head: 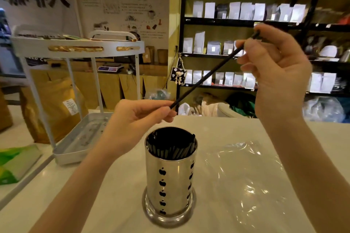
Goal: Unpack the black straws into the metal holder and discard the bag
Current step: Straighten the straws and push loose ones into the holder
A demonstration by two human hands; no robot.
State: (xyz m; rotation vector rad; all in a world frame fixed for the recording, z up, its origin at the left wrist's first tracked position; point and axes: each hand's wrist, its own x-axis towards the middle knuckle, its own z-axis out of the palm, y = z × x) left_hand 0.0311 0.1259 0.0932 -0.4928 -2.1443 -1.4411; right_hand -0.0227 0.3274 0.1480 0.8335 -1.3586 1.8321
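A shiny metal holder (169,181) with apple-shaped cutouts stands on the white counter, packed with several black straws (171,148). Above it I hold one black straw (206,77) slanted in the air. My left hand (138,119) pinches its lower end just above the holder. My right hand (274,73) pinches its upper end, higher and to the right. The clear plastic bag (244,176) lies flat and crumpled on the counter to the right of the holder, with nothing touching it.
A white two-tier cart (75,47) stands to the left, its lower tray (79,140) near the counter edge. A green packet (15,162) lies at far left. Brown sacks sit behind the cart. Dark shelves (246,22) of white pouches fill the back right.
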